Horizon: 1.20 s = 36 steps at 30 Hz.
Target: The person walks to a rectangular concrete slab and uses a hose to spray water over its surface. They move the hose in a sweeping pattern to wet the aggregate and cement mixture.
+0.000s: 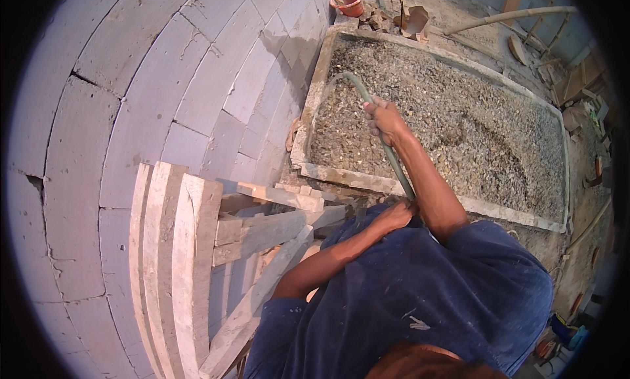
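The right hand (382, 118) grips a hose (397, 167) over gravel (453, 97) in a pale border (357, 178); the left hand (397, 215) holds it lower, by the shirt (407, 280). Timbers (195, 248) stand near a block wall (154, 116); a bucket (352, 5) sits beyond the gravel.

Dull green on the hose (394, 159), upper centre. Speckled grey, brown and tan across the gravel (433, 84), upper right. Pale grey, dark-lined, on the wall (154, 110), left. Orange-red on the bucket (352, 7), top. Navy with whitish smears on the shirt (374, 294), bottom.
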{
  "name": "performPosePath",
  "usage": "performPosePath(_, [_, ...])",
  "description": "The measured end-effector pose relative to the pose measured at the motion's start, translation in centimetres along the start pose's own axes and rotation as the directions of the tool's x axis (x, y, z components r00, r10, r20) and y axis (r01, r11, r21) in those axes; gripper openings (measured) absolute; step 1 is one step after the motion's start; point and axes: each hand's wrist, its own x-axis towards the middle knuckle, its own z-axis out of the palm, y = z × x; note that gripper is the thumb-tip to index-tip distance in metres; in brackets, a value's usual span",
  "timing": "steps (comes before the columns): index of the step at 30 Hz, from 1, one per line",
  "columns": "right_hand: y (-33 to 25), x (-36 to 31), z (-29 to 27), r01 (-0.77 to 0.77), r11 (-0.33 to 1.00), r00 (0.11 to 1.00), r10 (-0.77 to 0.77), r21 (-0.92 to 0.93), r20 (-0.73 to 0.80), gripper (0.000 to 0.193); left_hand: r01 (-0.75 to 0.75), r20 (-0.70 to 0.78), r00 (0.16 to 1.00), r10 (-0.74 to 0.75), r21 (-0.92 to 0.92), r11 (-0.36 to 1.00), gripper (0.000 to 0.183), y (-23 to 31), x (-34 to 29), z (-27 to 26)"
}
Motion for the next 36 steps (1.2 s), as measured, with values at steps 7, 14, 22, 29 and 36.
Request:
performPosePath(7, [-0.2, -0.1, 0.0, -0.012, 0.999, 1.0, 0.012, 0.051, 0.01, 0.029, 0.165, 0.027, 0.986, -0.164, -0.037, 0.986, 0.06, 2.4, -1.1, -1.3])
performPosePath(14, [0.2, 0.3, -0.2, 0.003, 0.998, 1.0, -0.005, 0.065, 0.028, 0.026, 0.174, 0.054, 0.984, -0.172, -0.031, 0.984, 0.053, 0.9, -0.4, -0.7])
performPosePath(22, [0.4, 0.5, -0.6, -0.008, 0.999, 1.0, 0.008, 0.044, 0.014, 0.027, 0.002, 0.079, 0.997, -0.008, 0.076, 0.997, 0.052, -1.1, 0.8, 0.2])
performPosePath(29, [0.8, 0.8, -0.8, -0.037, 0.999, 0.999, 0.036, 0.025, 0.04, 0.027, 0.07, 0.07, 0.995, -0.069, -0.008, 0.998, 0.042, -1.4, 1.5, 0.6])
performPosePath(36, [1.0, 0.7, -0.6, -0.071, 0.997, 0.997, 0.071, 0.005, 0.034, 0.028, 0.03, -0.007, 1.0, -0.03, -0.08, 0.996, 0.04, -0.7, 0.9, 0.7])
